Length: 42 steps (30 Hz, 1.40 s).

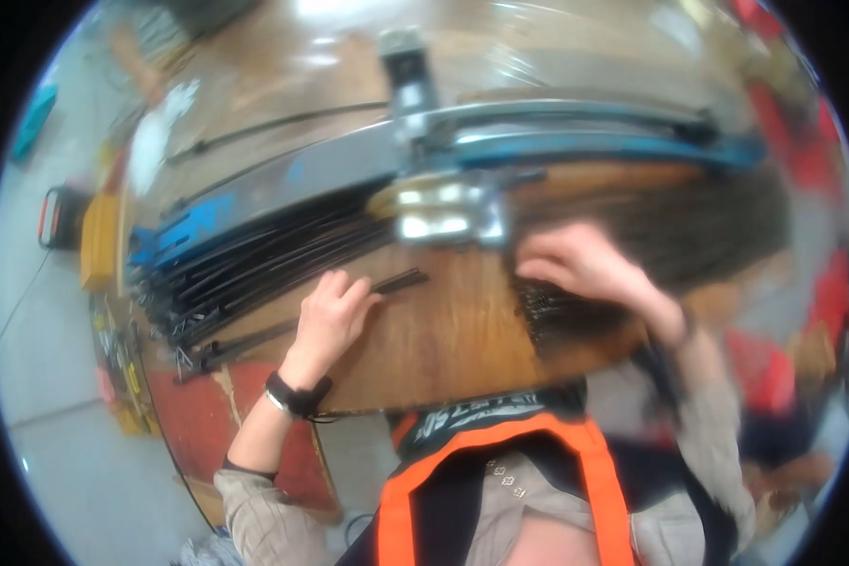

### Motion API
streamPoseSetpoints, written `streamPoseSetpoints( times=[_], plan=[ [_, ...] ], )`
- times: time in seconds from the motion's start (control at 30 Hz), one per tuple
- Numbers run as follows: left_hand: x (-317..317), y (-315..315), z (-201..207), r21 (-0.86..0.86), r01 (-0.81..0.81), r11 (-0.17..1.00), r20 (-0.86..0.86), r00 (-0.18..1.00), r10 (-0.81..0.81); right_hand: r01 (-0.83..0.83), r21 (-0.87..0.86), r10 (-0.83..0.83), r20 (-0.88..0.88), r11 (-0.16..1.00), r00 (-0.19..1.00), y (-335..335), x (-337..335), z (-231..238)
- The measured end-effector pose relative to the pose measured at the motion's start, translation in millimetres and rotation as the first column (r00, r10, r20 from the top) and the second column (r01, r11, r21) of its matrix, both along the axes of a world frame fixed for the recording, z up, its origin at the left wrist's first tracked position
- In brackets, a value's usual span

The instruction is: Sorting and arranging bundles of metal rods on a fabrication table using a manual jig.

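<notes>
though bent, fingers (349, 294) near black rods (264, 247)

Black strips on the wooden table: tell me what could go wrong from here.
The black strips beyond the left hand lie close together, so one might snag another. The dark pile under the right hand reaches near the table's front edge; pieces could slip off. Knuckles might knock the metal fixture.

- Rods (264, 257) are lying on the table (443, 349), left of a block (443, 212).
- A second pile (679, 231) is lying right.
- Bars (325, 160) are running behind.
</notes>
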State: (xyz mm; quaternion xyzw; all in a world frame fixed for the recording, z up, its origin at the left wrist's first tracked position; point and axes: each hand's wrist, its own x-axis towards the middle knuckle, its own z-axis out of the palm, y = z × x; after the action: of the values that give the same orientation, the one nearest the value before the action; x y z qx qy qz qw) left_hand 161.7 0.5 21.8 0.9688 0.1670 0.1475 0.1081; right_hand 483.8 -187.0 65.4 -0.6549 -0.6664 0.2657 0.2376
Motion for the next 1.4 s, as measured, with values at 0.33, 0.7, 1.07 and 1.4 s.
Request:
streamPoseSetpoints(
  times=[0.33,0.7,1.07,1.4],
  plan=[
    [84.3,-78.9,48.4,-0.155,0.083,0.984,-0.07,0.993,-0.095,0.099,0.411,-0.036,-0.158,0.906,0.987,-30.8,-14.5,-25.2],
    [113.7,-97.0,83.7,0.075,0.202,0.977,-0.18,0.966,-0.186,-0.112,0.661,-0.076,0.249,0.742,0.965,-39.6,-9.7,-22.2],
    [218.4,-61.4,160.2,0.281,0.472,0.835,-0.199,0.88,-0.431,0.335,0.713,-0.577,0.118,0.616,0.808,-104.7,128.6,-9.3],
    [285.0,-80.7,140.5,0.118,0.602,0.79,-0.075,0.798,-0.598,0.367,0.801,-0.756,0.155,0.473,0.635,-163.8,235.2,-18.2]
  ],
)
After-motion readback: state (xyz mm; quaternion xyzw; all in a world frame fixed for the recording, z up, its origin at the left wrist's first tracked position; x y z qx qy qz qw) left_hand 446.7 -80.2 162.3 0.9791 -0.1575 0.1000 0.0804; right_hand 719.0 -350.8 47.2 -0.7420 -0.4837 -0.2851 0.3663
